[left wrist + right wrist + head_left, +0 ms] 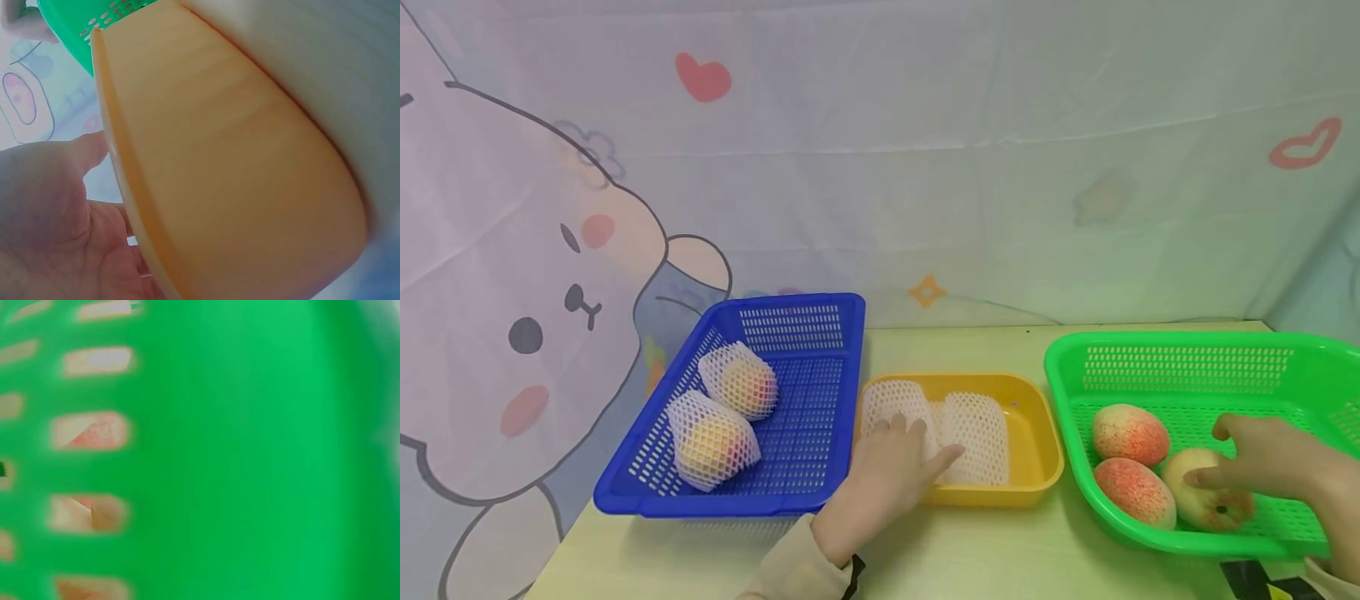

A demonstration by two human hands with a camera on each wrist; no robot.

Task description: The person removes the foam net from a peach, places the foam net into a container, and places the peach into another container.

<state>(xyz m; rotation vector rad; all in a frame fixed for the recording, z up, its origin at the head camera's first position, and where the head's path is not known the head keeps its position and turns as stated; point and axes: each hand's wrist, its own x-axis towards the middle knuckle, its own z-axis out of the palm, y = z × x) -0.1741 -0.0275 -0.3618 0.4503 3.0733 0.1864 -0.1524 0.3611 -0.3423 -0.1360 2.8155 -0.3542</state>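
In the head view my left hand [887, 467] reaches over the near rim of a yellow tray [1030, 433]. Its fingertips rest on a white foam net sleeve [895, 398], thumb spread to the side. Another foam net [976, 437] lies to the right in that tray. My right hand [1273, 458] is inside a green basket [1180, 337], at a pale yellow peach [1198, 500]. The thumb lies against this peach, while the index finger stays apart above it. Beside it are two redder peaches [1131, 435]. Green basket wall fills most of the right wrist view.
On the left stands a blue basket [805, 383] holding two peaches in foam nets [715, 442]. All three containers sit on a pale table [970, 550], before a printed cloth [880, 183] hanging at the back.
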